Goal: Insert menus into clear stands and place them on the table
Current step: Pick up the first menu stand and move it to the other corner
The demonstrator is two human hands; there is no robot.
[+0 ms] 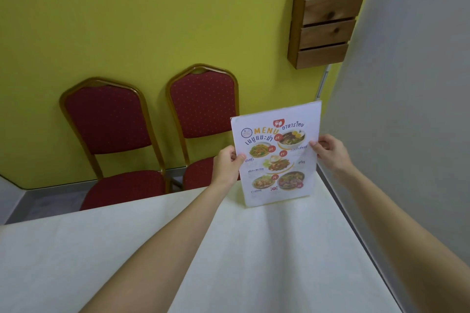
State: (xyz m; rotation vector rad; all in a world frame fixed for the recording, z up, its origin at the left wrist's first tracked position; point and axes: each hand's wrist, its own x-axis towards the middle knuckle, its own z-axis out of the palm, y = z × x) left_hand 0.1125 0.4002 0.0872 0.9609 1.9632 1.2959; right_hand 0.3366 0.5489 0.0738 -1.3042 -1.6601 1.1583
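A white menu [276,157] with food photos and the word MENU sits inside a clear stand [315,107], upright at the far right corner of the table [127,249] with the white cloth. The stand's lower edge rests on the cloth. My left hand [226,164] grips the stand's left edge with the thumb on the front. On the right edge, my right hand [329,151] pinches it about the same height. Both forearms reach forward over the table.
Two red padded chairs [109,119] [203,107] with gold frames stand behind the table against a yellow-green wall. A wooden wall rack [325,15] with empty pockets hangs upper right. A grey wall [407,84] runs along the table's right side.
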